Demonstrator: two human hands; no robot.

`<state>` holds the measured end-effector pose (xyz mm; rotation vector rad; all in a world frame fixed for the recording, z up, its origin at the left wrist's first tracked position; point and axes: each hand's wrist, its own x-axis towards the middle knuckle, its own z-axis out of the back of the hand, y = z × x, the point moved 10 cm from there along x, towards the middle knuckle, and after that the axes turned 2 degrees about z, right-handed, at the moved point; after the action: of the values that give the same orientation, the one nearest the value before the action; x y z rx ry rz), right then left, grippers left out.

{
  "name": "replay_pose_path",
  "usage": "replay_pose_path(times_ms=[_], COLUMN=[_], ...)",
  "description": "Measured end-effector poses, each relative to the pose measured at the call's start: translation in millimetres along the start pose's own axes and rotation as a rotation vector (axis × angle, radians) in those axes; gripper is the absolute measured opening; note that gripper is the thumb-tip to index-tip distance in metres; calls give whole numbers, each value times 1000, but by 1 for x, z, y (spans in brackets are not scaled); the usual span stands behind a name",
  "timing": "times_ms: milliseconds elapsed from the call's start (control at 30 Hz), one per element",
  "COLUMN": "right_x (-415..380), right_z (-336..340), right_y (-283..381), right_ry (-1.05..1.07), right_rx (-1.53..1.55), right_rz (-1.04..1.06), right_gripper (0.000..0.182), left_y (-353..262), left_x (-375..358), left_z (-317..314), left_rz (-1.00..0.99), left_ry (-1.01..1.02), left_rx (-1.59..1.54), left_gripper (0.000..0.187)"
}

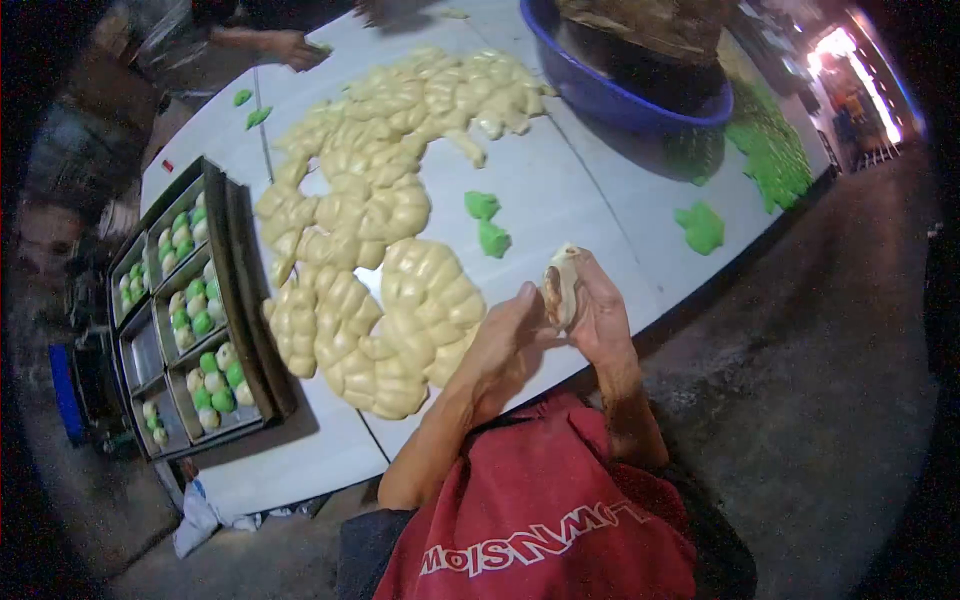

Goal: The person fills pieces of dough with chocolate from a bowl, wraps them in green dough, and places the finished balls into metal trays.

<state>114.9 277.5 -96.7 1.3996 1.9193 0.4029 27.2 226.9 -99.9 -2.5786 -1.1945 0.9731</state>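
At counter edge, left hand [500, 335] and right hand [603, 305] meet, both pinching one small pale round dough piece [562, 285] held up between them, just above the white counter [560, 190]. Just beside the left hand: big mass of pale yellow dough lumps [380, 230]. Two small green dough bits [487, 222] lie near the hands. Dark metal trays [200, 310] with green-and-white buns sit further left. Blue plastic basin [620, 95] at far end. Another person's hand [290, 48] at far corner.
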Motion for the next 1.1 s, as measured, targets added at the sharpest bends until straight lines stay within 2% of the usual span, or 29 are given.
replay_pose_path(times_ms=[33, 133, 167, 267, 300, 400, 433, 533, 567, 667, 700, 800, 833, 933, 967, 1067, 1100], right_x=[-2, -7, -4, -9, -11, -8, -11, -23, -28, -28, -31, -29, -19, -5, -3, -5, -8], right_z=[-11, -31, -32, -46, -55, -45, -46, -69, -70, -70, -77, -81, -70, -47, -46, -34, -44], right_y=[-2, -15, -21, -28, -30, -37, -41, -30, -24, -24, -17, -10, -16, -39, -41, -52, -48], right_ry=[89, 185, 225, 231, 314, 329, 285, 343, 269, 240, 176, 173, 168, 162, 168, 170, 252], right_rx=[-40, -67, 62, 62, 104, -293, -385, -893, -1000, -1283, -1269, -1299, -1143, -861, -851, -855, -953], right_rz=[1, -57, -36, -56, -81, 46, 58, 506, 578, 723, 722, 736, 624, 243, 173, 27, 125], right_gripper=[32, 31, 30, 35, 41, 49, 64, 71, 59, 42, 26, 19, 16, 17, 19, 25, 31], left_y=[4, -13, -17, -35, -44, -63, -66, -78, -78, -75, -79, -77, -77, -81, -78, -89, -91], left_x=[-9, -22, -29, -24, -31, -47, -49, -59, -61, -56, -58, -56, -55, -50, -47, -52, -47], left_z=[13, 23, 23, 66, 69, 83, 86, 79, 73, 65, 62, 59, 56, 47, 53, 49, 52], left_rz=[60, -100, -90, -344, -397, -434, -475, -559, -565, -676, -765, -704, -688, -644, -546, -432, -453], left_ry=[-98, -192, -164, -288, -301, -377, -394, -442, -440, -368, -405, -380, -352, -271, -313, -273, -251], left_rx=[-50, -53, -70, 19, -50, 165, 213, 310, 320, 257, 308, 280, 271, 236, 302, 401, 331], left_gripper=[37, 34, 28, 22, 22, 26, 28, 26, 24, 22, 22, 25, 26, 30, 28, 27, 30])
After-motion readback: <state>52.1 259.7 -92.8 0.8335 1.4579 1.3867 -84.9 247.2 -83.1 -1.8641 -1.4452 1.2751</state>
